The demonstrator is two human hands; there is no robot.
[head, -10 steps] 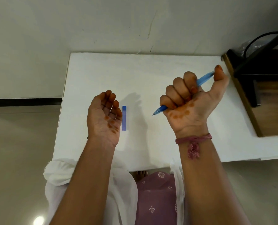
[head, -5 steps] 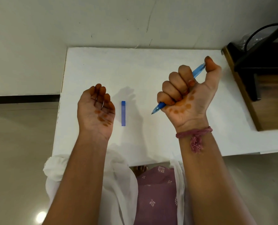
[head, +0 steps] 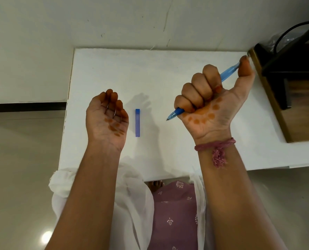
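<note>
Above a white table, one blue ballpoint pen is clenched in the person's right hand at about 2 o'clock from the middle of the scene. All four fingers are curled around the barrel and the thumb is pressed on its top end. The pen's tip juts from the fist toward 8 o'clock, clear of the tabletop. One blue pen cap lies flat on the table between the two hands, its length running from 12 to 6 o'clock. At 9 o'clock from the cap, the left hand is turned palm up, fingers loosely curled and holding nothing; two thin rings show on them. One pink thread bracelet circles the right wrist. At 3 o'clock, a single wooden cabinet abuts the table, with one black cable looping above it.
</note>
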